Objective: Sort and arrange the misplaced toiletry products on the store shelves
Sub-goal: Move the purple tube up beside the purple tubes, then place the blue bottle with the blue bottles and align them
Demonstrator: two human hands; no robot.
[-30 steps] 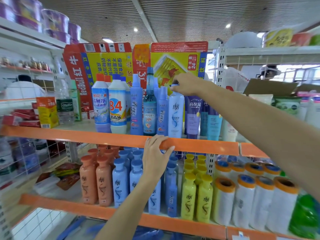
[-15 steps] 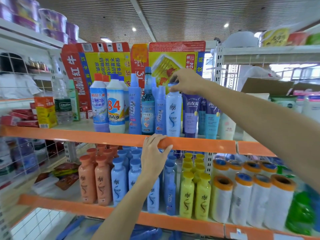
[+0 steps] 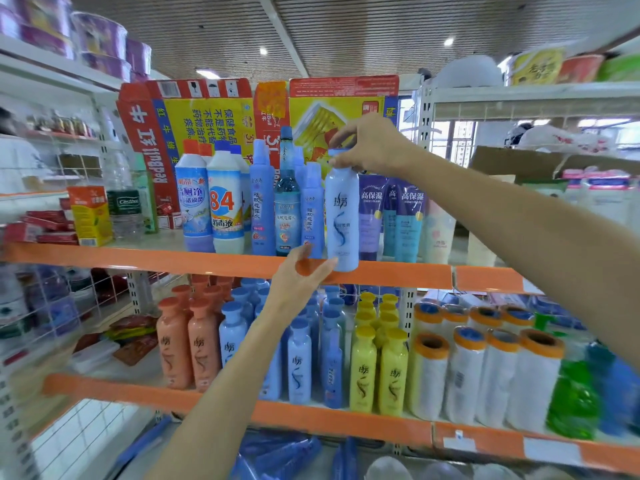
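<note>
Pale blue bottle with dark blue swirl; orange shelf edge; yellow bottles, salmon bottles below.

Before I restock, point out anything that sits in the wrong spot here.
The pale blue shampoo bottle on the upper shelf, gripped at its cap by the right hand, stands among repellent sprays; matching blue bottles fill the shelf below.

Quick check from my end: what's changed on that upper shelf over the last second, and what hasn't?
The right hand, gripping the pale blue shampoo bottle by its cap throughout, has drawn it forward; its base now overlaps the orange shelf edge. The left hand stays resting on that edge, and the neighbouring bottles have not moved.
</note>
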